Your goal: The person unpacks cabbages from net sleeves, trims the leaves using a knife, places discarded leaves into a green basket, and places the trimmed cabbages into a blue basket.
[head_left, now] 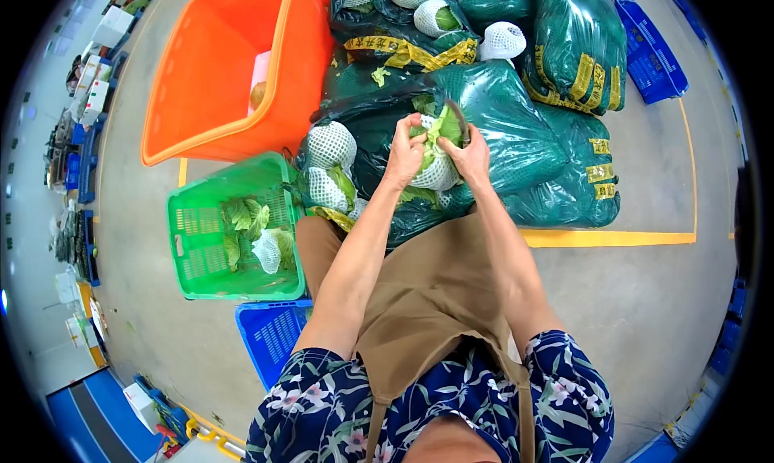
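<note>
A leafy green cabbage (pixel 435 145), partly wrapped in a white foam net, is held above an opened dark green plastic bag (pixel 516 145). My left hand (pixel 405 150) grips its left side, fingers bent against the leaves and net. On the other side my right hand (pixel 470 155) is closed, with the thumb pressed on a leaf. A thin, dark curved blade (pixel 461 123) rises from the right hand along the cabbage; its handle is hidden. More net-wrapped cabbages (pixel 331 145) lie in the bag, left of my hands.
A green crate (pixel 181 245) holds loose leaves and a foam net, beside a blue crate (pixel 270 338). An orange bin (pixel 189 84) stands at upper left. More stuffed bags (pixel 580 44) are piled ahead, with a blue basket (pixel 649 52) beyond on the right.
</note>
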### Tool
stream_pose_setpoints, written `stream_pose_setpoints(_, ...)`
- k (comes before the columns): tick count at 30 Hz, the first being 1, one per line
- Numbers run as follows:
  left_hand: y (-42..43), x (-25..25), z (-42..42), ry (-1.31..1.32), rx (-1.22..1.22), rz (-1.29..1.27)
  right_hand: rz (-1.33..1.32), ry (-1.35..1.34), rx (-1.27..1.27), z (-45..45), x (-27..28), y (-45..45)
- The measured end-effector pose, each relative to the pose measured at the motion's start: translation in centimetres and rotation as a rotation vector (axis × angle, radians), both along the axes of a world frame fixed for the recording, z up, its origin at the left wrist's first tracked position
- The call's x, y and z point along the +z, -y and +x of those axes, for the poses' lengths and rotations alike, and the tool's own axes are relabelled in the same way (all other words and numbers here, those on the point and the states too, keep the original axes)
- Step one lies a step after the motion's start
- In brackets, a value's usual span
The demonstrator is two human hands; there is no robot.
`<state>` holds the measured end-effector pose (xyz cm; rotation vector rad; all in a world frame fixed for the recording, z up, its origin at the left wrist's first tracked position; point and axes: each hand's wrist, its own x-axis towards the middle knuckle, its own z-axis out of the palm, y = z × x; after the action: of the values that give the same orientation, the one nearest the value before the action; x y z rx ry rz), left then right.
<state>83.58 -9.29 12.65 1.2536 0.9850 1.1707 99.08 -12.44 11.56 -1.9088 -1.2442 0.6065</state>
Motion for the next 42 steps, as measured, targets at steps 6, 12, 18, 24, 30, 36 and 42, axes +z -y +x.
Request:
stream_pose_setpoints(6,-0.1,-4.7,-3.0,-0.701,0.407,0.327,-0.169,0.204,0.019,2.8,-4.3,-1.4)
stream_pose_setpoints(12,-0.8,-11.4,-7.7,-0.227,0.125,-0.732,-0.270,0.347,0.018,7.5,-4.0,-1.2)
stream_pose_setpoints(18,0.5,-5.1,-4.2,-0.950,-0.061,-0.213,-0.030,0.232,0.227,0.3,2.7,-1.5)
stream_pose_setpoints(24,4.0,1.6,0.4,-1.099,-0.034,0.196,-0.014,0.178,0.169,0.9,1.9,1.0)
stream_pose_setpoints(30,3.7,1.0,2.5,-0.868,-0.036,0.388,-0.045,0.195,-0.059,6.9,-2.6,-0.1)
stream_pose_setpoints(36,1.0,-0.5,-0.4,-0.661,-0.280,0.235,-0.180,0.266,-0.021,10.3,-7.1,-1.7)
stream_pose_setpoints(42,2.5,0.0,2.4,-0.789,-0.191,0.305,-0.448,-0.154,0.070,14.4,2.2,1.2)
